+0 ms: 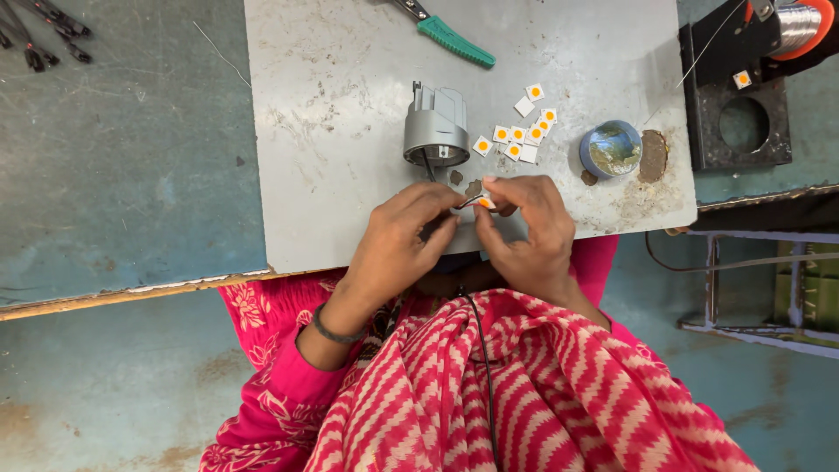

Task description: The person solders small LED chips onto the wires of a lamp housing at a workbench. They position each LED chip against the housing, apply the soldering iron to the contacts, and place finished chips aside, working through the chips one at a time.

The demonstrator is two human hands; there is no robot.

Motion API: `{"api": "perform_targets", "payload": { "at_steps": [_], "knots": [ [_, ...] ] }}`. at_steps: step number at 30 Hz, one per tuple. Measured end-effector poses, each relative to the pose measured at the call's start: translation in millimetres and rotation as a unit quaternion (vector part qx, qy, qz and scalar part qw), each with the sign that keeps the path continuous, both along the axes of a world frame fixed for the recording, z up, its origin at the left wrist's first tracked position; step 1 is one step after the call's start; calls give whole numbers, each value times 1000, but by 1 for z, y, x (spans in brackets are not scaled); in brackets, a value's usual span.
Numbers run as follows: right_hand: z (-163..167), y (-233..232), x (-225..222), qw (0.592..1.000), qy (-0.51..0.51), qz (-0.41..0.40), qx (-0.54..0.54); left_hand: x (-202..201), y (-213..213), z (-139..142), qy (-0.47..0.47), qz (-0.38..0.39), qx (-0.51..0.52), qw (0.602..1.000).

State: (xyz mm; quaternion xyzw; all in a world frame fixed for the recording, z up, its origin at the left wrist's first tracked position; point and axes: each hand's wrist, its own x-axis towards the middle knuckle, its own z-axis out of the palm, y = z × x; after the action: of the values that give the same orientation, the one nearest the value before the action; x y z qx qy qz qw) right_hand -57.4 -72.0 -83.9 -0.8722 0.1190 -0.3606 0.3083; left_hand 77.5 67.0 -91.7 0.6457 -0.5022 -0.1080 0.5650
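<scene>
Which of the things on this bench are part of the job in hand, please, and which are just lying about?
In hand:
left hand and right hand, pinching one small chip with thin wires
loose chips
grey housing, nearby

Lying about:
green-handled pliers
round tin
wire spool
black stand
black clips

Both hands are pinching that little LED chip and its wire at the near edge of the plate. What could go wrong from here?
1. The small chip sits pinched between left hand and right hand near the grey plate's edge; a slip could drop it into the lap.
2. The loose chips lie just beyond the fingers and could be scattered.
3. The black wire might tug the grey lamp housing.
</scene>
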Motion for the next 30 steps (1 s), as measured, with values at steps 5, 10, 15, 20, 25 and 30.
{"api": "perform_targets", "payload": {
  "at_steps": [5,10,15,20,25,30],
  "knots": [
    [-13,0,-11,992,-22,54,113,-1,0,0,16,11,4,1000],
    [-17,-22,-22,890,7,113,442,0,0,0,27,2,5,1000],
    [-18,-31,-18,831,70,153,530,2,3,0,27,-14,0,1000],
    [-14,-35,-12,811,91,154,557,2,2,0,21,-14,-6,1000],
    [-14,-33,-14,832,98,166,521,4,3,1,55,-29,13,998],
    [-17,-24,-16,893,74,167,410,7,6,4,88,-45,14,995]
  ]
}}
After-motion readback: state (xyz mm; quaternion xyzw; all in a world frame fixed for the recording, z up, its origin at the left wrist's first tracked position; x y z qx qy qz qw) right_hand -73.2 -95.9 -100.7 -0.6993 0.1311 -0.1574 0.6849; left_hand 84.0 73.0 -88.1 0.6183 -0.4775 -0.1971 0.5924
